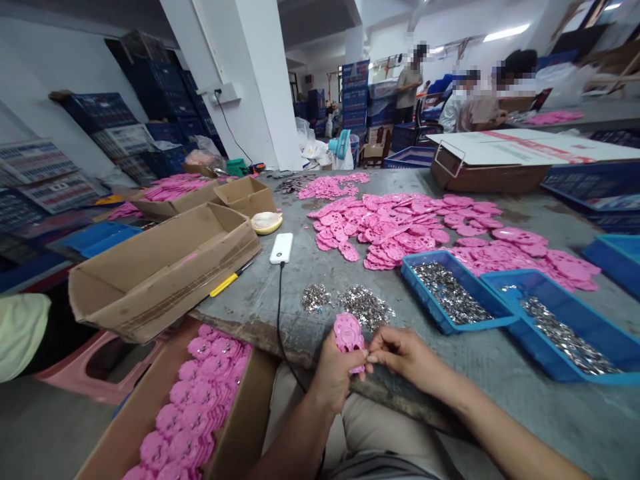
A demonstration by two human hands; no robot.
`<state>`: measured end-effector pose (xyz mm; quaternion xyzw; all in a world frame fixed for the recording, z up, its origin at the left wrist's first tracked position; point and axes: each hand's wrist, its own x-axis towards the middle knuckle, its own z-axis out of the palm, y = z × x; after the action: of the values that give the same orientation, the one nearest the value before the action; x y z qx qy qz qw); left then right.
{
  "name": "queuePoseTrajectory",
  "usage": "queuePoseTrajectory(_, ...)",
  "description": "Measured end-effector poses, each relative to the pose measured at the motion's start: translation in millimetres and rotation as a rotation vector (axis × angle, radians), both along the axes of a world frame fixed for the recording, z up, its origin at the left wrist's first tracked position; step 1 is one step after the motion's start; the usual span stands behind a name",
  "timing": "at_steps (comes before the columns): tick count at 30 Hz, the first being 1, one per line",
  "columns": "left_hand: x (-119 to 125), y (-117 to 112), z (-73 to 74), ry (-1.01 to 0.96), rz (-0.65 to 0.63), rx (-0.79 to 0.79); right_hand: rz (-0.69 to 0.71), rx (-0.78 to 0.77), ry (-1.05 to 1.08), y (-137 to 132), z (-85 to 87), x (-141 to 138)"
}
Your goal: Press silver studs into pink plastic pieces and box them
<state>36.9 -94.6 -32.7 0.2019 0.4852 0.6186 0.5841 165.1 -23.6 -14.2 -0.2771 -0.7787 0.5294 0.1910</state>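
Observation:
My left hand [333,373] is closed around a pink plastic piece [348,330] with several holes in it, held upright over the table's front edge. The fingertips of my right hand [403,353] are pinched together against the lower right side of that piece. Whatever they hold is too small to make out. Just beyond my hands lie a small heap of shiny metal parts [316,298] and a larger heap of metal parts [367,308]. A wide pile of similar pink pieces [390,223] spreads further back.
Two blue trays [450,290] [560,333] of metal parts stand at the right. At the lower left, a carton [245,407] holds stacked pink pieces. A long cardboard box [165,267], a yellow-handled tool [224,285] and a white power bank [281,248] with a black cable lie leftward. People sit behind.

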Motion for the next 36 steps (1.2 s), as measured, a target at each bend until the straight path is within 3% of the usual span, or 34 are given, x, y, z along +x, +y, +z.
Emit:
queuePoseTrajectory(6,-1,-7,10.5,0.000,0.048,0.038,-0.012,0.086,0.078,-7,8.3,0)
queuePoseTrajectory(9,1,-12,20.3,0.028,0.093,0.028,-0.096,0.076,0.122,-12,10.6,0)
queuePoseTrajectory(12,4,-16,26.5,0.106,0.148,0.058,-0.209,-0.089,0.168,-18,12.4,-3)
queuePoseTrajectory(16,7,-20,21.2,0.343,0.270,0.042,-0.316,-0.366,0.222,-25,14.7,-8)
queuePoseTrajectory(20,8,-27,13.3,0.617,0.374,0.004,-0.325,-0.495,0.201,-28,17.8,-9)
queuePoseTrajectory(22,8,-28,13.5,0.650,0.382,0.009,-0.322,-0.525,0.197,-27,19.2,-10)
queuePoseTrajectory(25,7,-27,19.6,0.380,0.319,0.101,-0.358,-0.503,0.244,-26,19.8,-10)
queuePoseTrajectory(29,2,-26,30.7,-0.104,0.156,0.150,-0.408,-0.300,0.318,-25,17.1,-13)
queuePoseTrajectory(36,-4,-32,26.0,-0.154,0.179,0.171,-0.458,-0.199,0.296,-25,10.9,-16)
